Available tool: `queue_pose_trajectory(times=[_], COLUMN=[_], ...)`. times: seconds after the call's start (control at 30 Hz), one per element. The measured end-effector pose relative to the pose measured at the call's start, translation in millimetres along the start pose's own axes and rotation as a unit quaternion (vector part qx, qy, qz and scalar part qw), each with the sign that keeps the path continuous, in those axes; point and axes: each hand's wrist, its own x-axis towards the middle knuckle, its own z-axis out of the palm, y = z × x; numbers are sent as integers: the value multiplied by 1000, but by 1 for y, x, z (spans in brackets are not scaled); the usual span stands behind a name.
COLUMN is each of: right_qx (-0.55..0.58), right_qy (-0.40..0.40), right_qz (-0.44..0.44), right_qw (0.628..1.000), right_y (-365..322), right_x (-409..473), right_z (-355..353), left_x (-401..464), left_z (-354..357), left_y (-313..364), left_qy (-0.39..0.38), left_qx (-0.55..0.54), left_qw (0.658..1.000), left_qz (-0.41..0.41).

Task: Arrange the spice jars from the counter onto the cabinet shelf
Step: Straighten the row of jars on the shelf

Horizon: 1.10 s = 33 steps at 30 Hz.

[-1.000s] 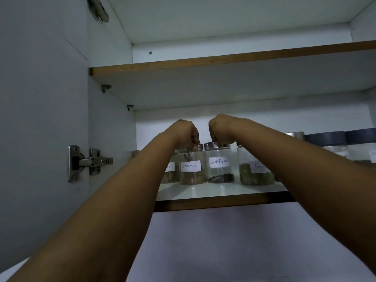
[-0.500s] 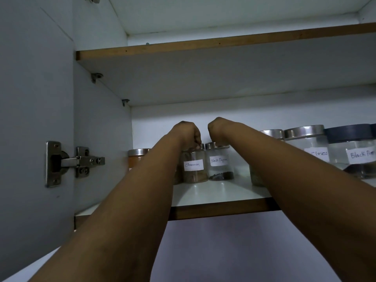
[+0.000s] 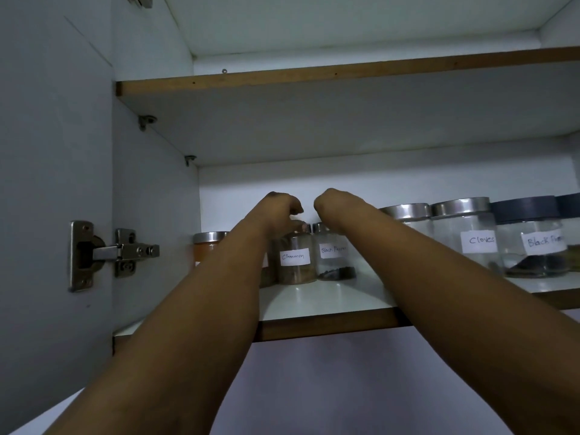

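Two small glass jars with steel lids stand side by side on the lower cabinet shelf (image 3: 329, 328). One is labelled Cinnamon (image 3: 295, 268), the other Black Pepper (image 3: 334, 265). My left hand (image 3: 281, 210) curls over the cinnamon jar's lid and grips it from above. My right hand (image 3: 329, 202) curls the same way over the black pepper jar's lid, its fingertips hidden behind the knuckles. Left of them an orange-filled jar (image 3: 207, 249) shows, partly behind my left forearm.
To the right stand bigger jars: a steel-lidded one (image 3: 408, 211), one labelled Cloves (image 3: 470, 243) and a dark-lidded Black Pepper jar (image 3: 533, 249). An upper shelf (image 3: 314, 76) spans above. The open door with its hinge (image 3: 113, 252) is at the left.
Both hands stayed on the two lids. The cinnamon and black pepper jars now stand farther back from the shelf's front edge. More jars have come into view on the right.
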Motion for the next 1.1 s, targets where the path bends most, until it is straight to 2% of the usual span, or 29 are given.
queue_pose_trajectory(times=[0.13, 0.23, 0.3, 0.4, 0.47, 0.6, 0.7, 0.8, 0.97, 1.1], right_qx=[55, 136, 180, 187, 180, 128, 71, 62, 82, 48], right_qy=[110, 189, 212, 185, 146, 55, 2, 22, 52, 47], right_qz=[1, -8, 7, 24, 27, 16, 5, -15, -14, -17], right_qw=[992, 972, 960, 964, 972, 990, 997, 998, 995, 998], right_y=[13, 48, 79, 119, 140, 163, 171, 175, 176, 171], right_x=[-21, -50, -73, -101, -116, -138, -144, -139, -125, -110], right_z=[-22, -40, -52, -63, -66, -64, -49, -30, -21, -14], left_x=[-7, -15, -20, -25, -27, -21, -14, -8, 6, 14], left_z=[-4, -7, -13, -26, -35, -46, -41, -39, -40, -25], left_y=[5, 20, 41, 85, 115, 161, 184, 197, 196, 193], left_qy=[38, 69, 78, 101, 90, 27, -24, -62, -105, -88], left_qx=[-31, -45, -45, -114, -143, -64, 42, 111, 83, 88], left_qw=[999, 996, 993, 982, 978, 988, 991, 987, 989, 991], left_qz=[14, 41, 78, 114, 126, 141, 124, 103, 66, 53])
